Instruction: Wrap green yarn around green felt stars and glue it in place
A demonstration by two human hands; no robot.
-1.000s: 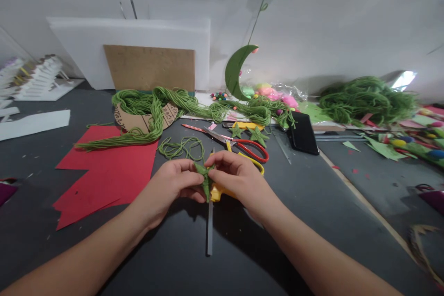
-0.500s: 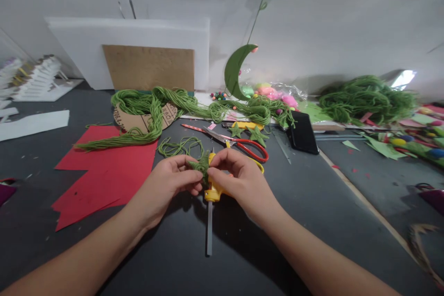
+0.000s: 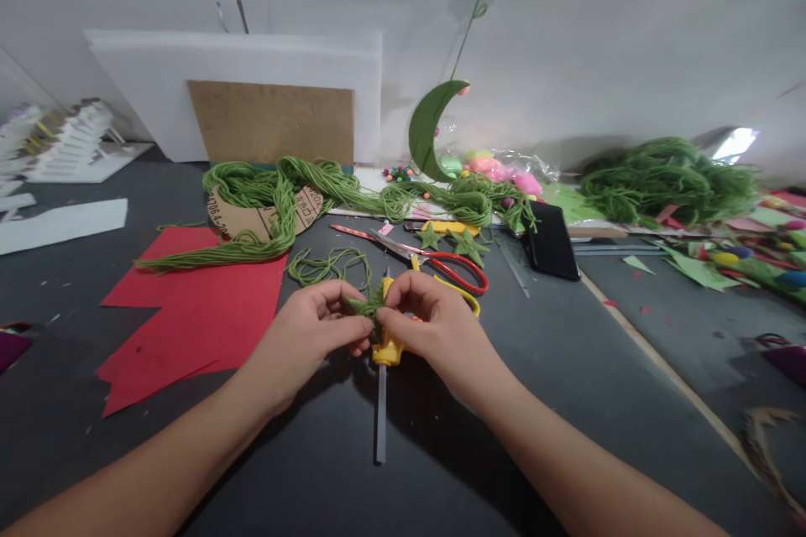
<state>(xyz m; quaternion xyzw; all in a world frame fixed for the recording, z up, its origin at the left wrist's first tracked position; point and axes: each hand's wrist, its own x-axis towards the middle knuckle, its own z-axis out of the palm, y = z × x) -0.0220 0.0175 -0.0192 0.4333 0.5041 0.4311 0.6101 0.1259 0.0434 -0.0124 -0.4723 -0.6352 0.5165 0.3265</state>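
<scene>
Between my two hands is a small green yarn star (image 3: pixel 366 307), partly covered by fingers. My left hand (image 3: pixel 324 323) pinches it from the left with thumb and fingertips. My right hand (image 3: pixel 431 323) has thumb and forefinger closed on its right edge. Below and behind the star lies a yellow hot glue gun (image 3: pixel 388 351), a clear glue stick (image 3: pixel 381 419) jutting out toward me. Red-handled scissors (image 3: pixel 463 270) lie just beyond my right hand, beside two finished-looking green stars (image 3: pixel 468 244). A loose loop of green yarn (image 3: pixel 327 265) curls on the table past my left hand.
Red paper sheets (image 3: pixel 201 310) lie at left, under a green yarn skein (image 3: pixel 252 247) and a cardboard disc (image 3: pixel 252 218). A black phone (image 3: pixel 552 242) sits at right. Along the wall are a green crescent moon (image 3: pixel 426 130) and a yarn heap (image 3: pixel 667 183).
Both hands stay at nearly the same spot over the glue gun. The left thumb and the star have shifted very slightly to the right.
</scene>
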